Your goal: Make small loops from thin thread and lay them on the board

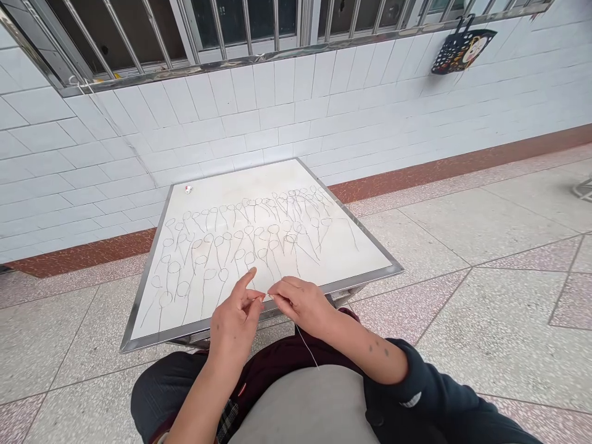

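Over the near edge of a white table (240, 179), my left hand (235, 314) pinches a thin wire between thumb and fingertips, its index finger raised. My right hand (303, 302) is closed at the fingertips just beside it, pinching the same thin wire. A loose length of wire (306, 346) hangs below my right hand toward my lap. Many thin wire pieces, each with a round loop at one end, lie in rough rows on the tabletop; one loop (165, 300) is near the front left corner. The wire between the fingertips is too small to make out fully.
A small white and red object (188, 189) lies at the table's back left. Behind the table stands a white tiled wall (259, 129) with metal window bars (247, 28). A dark patterned bag (464, 50) hangs at the upper right. The floor is speckled tile.
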`<state>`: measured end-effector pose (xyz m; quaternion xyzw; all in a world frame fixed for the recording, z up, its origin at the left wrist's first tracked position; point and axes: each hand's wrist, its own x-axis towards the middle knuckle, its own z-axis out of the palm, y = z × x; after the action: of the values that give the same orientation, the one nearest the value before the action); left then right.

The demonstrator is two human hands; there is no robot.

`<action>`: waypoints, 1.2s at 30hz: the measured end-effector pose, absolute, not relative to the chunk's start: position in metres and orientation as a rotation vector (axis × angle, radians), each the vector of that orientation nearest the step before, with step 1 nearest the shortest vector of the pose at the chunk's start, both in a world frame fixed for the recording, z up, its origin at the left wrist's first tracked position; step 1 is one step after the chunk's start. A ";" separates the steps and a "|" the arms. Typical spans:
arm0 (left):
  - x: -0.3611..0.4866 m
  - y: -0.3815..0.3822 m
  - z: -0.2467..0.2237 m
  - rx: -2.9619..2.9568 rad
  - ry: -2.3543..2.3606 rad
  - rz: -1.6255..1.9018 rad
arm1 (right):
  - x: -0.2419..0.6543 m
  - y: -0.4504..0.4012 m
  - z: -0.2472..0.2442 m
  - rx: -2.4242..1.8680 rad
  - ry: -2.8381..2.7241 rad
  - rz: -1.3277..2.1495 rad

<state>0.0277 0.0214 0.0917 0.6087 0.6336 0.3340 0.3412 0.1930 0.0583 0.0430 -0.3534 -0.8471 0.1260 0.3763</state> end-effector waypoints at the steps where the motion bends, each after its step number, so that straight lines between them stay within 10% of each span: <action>1: 0.028 0.022 0.092 1.590 1.660 0.867 | 0.192 0.059 0.042 -0.917 -2.153 0.321; 36: -0.008 0.055 0.105 1.325 1.305 0.748 | 0.197 0.065 0.048 -0.985 -1.868 1.042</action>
<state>-0.0083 0.0546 0.1050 0.5569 0.5486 0.3146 0.5385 0.1973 0.0649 0.0477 -0.3865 -0.7325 0.4087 0.3834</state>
